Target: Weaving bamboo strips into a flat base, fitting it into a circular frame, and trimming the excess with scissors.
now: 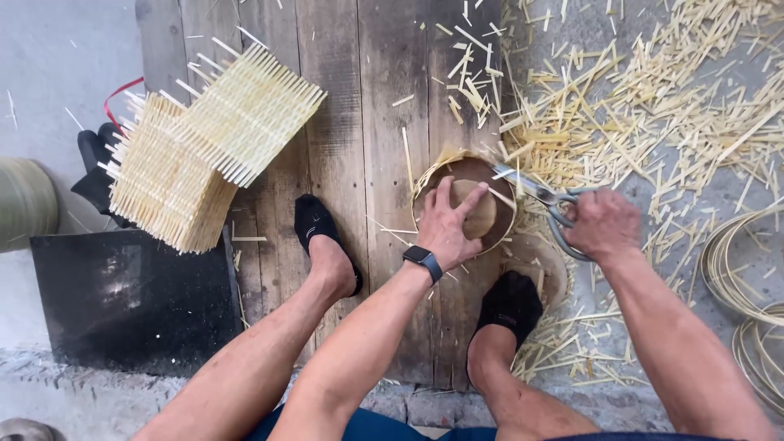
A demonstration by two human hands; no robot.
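Head view: left hand (447, 222) pressed flat, fingers spread, on a round wooden form (472, 208) atop the plank board (343, 163). Right hand (603, 224) closed around scissors (535, 192) handles, blades at the form's rim. 1 stack of woven mats (204, 147) lies well apart.

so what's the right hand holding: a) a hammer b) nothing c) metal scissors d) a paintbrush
c: the right hand grips the loops of metal scissors, blades reaching the rim of the round woven piece that the left hand presses flat.
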